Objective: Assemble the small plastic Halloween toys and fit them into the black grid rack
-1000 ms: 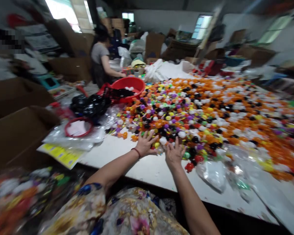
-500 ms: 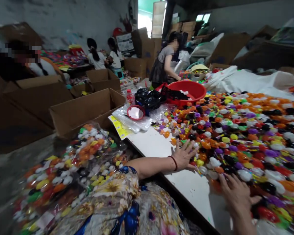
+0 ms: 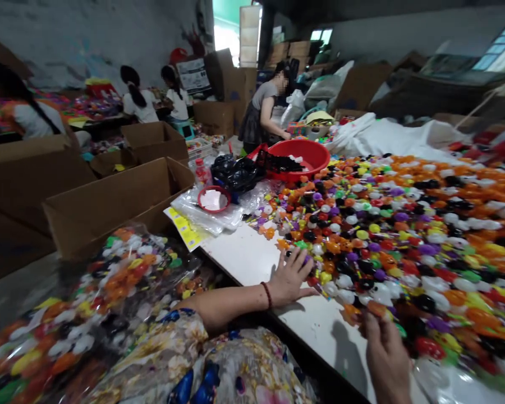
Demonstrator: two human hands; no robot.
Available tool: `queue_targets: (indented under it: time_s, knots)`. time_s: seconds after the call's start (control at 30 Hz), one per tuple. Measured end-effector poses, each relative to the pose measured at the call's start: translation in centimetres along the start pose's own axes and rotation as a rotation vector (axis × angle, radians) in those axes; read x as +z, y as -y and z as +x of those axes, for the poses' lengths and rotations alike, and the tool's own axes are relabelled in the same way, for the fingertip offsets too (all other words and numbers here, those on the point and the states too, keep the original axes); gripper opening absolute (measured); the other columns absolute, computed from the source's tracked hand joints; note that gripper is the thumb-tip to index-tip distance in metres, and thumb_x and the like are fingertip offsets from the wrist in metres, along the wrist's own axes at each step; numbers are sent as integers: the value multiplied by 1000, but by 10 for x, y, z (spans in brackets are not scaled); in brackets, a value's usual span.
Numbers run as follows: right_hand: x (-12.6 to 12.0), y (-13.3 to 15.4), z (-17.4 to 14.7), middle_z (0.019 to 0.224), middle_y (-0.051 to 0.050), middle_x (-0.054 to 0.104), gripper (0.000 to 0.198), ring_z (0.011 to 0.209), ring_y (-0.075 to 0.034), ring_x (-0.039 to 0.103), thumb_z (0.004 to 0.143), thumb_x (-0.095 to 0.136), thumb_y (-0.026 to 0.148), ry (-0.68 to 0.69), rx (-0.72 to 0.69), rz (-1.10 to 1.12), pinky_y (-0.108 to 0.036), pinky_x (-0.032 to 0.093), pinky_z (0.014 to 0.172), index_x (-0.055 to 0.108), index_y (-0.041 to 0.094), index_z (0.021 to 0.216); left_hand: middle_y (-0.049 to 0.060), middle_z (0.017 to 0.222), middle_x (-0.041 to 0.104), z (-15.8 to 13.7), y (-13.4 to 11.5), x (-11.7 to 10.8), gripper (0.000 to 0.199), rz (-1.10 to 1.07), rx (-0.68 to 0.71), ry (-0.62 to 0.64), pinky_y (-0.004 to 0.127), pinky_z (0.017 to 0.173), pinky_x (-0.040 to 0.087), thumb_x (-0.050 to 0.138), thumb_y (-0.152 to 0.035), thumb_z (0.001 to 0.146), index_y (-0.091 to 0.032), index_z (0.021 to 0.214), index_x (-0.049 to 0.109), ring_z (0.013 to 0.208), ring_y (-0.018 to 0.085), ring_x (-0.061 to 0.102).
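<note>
A wide pile of small plastic toys (image 3: 362,235) in orange, white, black, purple, red, yellow and green covers much of the white tabletop (image 3: 239,255). My left hand (image 3: 289,278), a dark red bead bracelet at its wrist, lies with fingers spread against the pile's near edge. It holds nothing. At the front edge, my right hand (image 3: 387,353) is turned partly on its side, fingers stretched out and closer together. Their tips touch or nearly touch an orange toy (image 3: 376,309). I see no grip on it; its thumb is not clear.
Left of the table sit clear bags of similar toys (image 3: 130,275) and an open cardboard box (image 3: 113,196). Plastic sleeves, a small red bowl (image 3: 214,199), a black bag (image 3: 238,171) and a red basin (image 3: 307,157) stand at the far end. A person (image 3: 263,106) bends beyond.
The view has swung right, so things appear farther left. My right hand has turned, its spread fingers drawing closer together. My left hand stays spread at the pile's edge.
</note>
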State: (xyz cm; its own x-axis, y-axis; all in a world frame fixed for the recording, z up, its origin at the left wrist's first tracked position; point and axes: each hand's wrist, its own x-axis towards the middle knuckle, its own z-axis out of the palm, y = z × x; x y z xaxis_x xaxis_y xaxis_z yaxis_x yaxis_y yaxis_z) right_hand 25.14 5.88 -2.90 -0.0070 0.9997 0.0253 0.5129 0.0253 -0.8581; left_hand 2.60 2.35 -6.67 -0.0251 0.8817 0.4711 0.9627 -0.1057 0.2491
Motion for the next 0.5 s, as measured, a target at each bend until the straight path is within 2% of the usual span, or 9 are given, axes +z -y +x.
queue_targets:
  time_s: [0.1, 0.2, 0.3, 0.4, 0.5]
  knots:
    - [26, 1, -38, 68, -1, 63, 53, 64, -17, 54, 68, 62, 74, 160, 134, 322, -30, 46, 61, 58, 22, 78, 18, 142, 54, 25, 30, -21, 55, -116, -90, -28, 48, 110, 40, 51, -54, 92, -14, 130, 56, 138, 30, 44]
    - [45, -9, -58, 65, 3, 60, 56, 60, -14, 53, 60, 73, 73, 263, 295, 536, -26, 45, 56, 58, 21, 77, 10, 116, 70, 79, 71, -52, 31, -112, -362, 51, 32, 95, 50, 49, -36, 97, -17, 115, 64, 110, 20, 63]
    - [54, -21, -61, 65, 3, 59, 59, 61, -14, 56, 52, 83, 68, 340, 393, 703, -24, 47, 57, 57, 21, 77, 9, 99, 71, 141, 110, -81, 28, -50, -430, 42, 30, 83, 51, 41, -29, 98, -16, 101, 67, 92, 19, 65]
    - [57, -29, -58, 59, 4, 57, 55, 53, -10, 50, 58, 82, 66, 353, 392, 787, -22, 41, 50, 57, 21, 75, 14, 112, 65, 191, 136, -98, 24, 35, -449, 1, 33, 90, 46, 47, -23, 94, -13, 108, 64, 103, 23, 60]
    - [59, -33, -56, 55, 4, 55, 53, 47, -9, 45, 60, 82, 66, 312, 398, 860, -21, 37, 46, 59, 21, 75, 18, 128, 56, 225, 150, -103, 32, 100, -429, -4, 37, 101, 39, 57, -21, 86, -12, 117, 60, 122, 28, 49]
